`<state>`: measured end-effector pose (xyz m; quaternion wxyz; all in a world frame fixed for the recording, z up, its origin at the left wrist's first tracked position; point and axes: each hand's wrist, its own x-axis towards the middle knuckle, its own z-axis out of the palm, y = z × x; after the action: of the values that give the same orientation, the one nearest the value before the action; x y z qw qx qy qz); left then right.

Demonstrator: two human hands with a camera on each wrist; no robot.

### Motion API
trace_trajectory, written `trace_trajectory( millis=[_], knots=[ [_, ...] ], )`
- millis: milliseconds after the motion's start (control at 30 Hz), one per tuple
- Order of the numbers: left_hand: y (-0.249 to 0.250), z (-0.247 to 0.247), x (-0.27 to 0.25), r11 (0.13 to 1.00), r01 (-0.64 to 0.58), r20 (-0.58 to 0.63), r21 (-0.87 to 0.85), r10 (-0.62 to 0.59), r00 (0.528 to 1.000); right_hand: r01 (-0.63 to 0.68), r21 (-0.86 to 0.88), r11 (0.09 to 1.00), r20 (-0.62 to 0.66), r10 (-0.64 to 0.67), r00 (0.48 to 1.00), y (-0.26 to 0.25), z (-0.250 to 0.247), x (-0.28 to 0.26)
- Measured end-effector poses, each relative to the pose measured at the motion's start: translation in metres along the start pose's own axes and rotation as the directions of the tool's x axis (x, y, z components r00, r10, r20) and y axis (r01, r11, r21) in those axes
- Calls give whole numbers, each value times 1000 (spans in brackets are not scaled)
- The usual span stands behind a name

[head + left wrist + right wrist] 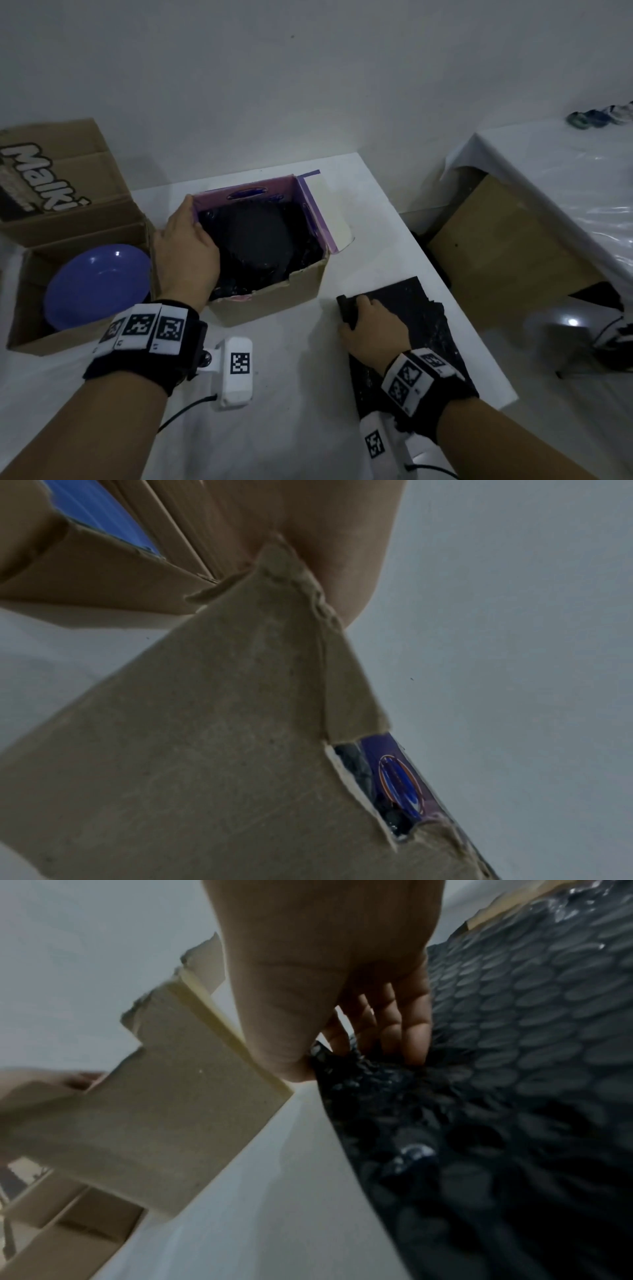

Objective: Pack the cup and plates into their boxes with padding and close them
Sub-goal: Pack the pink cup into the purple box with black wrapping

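Cardboard walls are enclosing the small box (274, 301) at the table's centre, its interior lined with black bubble wrap over a round dark shape (whether this is a plate cannot be told). The left hand (185, 250) is gripping the box's left wall, fingers curling over the rim into the interior. Near right, the right hand (373, 325) is pinching the rolled left edge of a black bubble wrap sheet (421, 308) lying flat on the white table (291, 394), thumb opposing bunched fingers (411, 1031). Left of the small box, a larger cardboard box (24, 308) is holding a blue plate (96, 284), flaps standing open. Far right, a second covered table (565, 178) is standing well apart.
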<state>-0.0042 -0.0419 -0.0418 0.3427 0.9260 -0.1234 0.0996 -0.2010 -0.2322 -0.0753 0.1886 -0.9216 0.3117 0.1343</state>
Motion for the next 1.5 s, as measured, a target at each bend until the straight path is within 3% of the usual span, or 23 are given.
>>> trace_trajectory(
  millis=[167, 233, 300, 367, 433, 500, 533, 600, 667, 800, 867, 933, 967, 1033, 1133, 1167, 1300, 1500],
  knots=[
    [-2, -2, -2, 999, 36, 10, -37, -35, 999, -35, 265, 964, -111, 67, 992, 0, -33, 2],
    [-2, -2, -2, 997, 51, 11, -65, -50, 999, -49, 338, 940, -213, 127, 969, -2, -57, 4],
    [-1, -3, -2, 992, 53, 8, -112, -52, 999, 41, 385, 922, -369, 113, 922, -10, -86, 3],
    [-1, -4, -3, 978, 78, 4, -195, -78, 997, 238, 299, 924, -574, -25, 819, -29, -114, -3],
    [-3, -5, -3, 950, 117, 18, -290, -117, 993, 482, 73, 873, -738, -278, 615, -60, -134, -13],
    [-6, -4, -3, 913, 147, 47, -381, -140, 989, 605, -236, 761, -720, -555, 417, -90, -131, -14],
    [-6, -5, -4, 890, 159, 62, -428, -146, 987, 627, -343, 700, -640, -662, 389, -101, -121, -10],
    [-6, -7, -4, 844, 179, 87, -505, -157, 984, 664, -392, 637, -430, -765, 480, -118, -98, -1],
    [-3, -9, -5, 817, 191, 99, -543, -164, 981, 686, -373, 625, -239, -779, 580, -123, -76, 9],
    [4, -13, -7, 789, 207, 94, -578, -188, 978, 757, -332, 563, 130, -767, 628, -124, -67, 13],
    [6, -12, -8, 801, 205, 87, -562, -190, 978, 818, -205, 537, 126, -815, 566, -124, -78, 10],
    [6, -13, -9, 818, 193, 74, -542, -182, 980, 831, 3, 556, 28, -831, 556, -129, -92, 10],
    [5, -13, -9, 819, 180, 65, -545, -173, 983, 832, 25, 555, -43, -830, 555, -131, -97, 17],
    [5, -13, -9, 826, 170, 59, -537, -164, 985, 789, -179, 588, -125, -809, 574, -135, -99, 40],
    [5, -14, -9, 846, 165, 52, -507, -161, 986, 661, -411, 627, 43, -711, 701, -137, -89, 69],
    [5, -13, -9, 852, 165, 50, -497, -162, 986, 646, -458, 611, 101, -686, 721, -137, -82, 74],
    [0, -8, -8, 892, 181, 41, -415, -180, 983, 643, -487, 591, 203, -640, 742, -146, -59, 76],
    [5, -8, -8, 892, 215, 36, -398, -219, 975, 629, -321, 708, 297, -556, 776, -156, -53, 77]
  ],
)
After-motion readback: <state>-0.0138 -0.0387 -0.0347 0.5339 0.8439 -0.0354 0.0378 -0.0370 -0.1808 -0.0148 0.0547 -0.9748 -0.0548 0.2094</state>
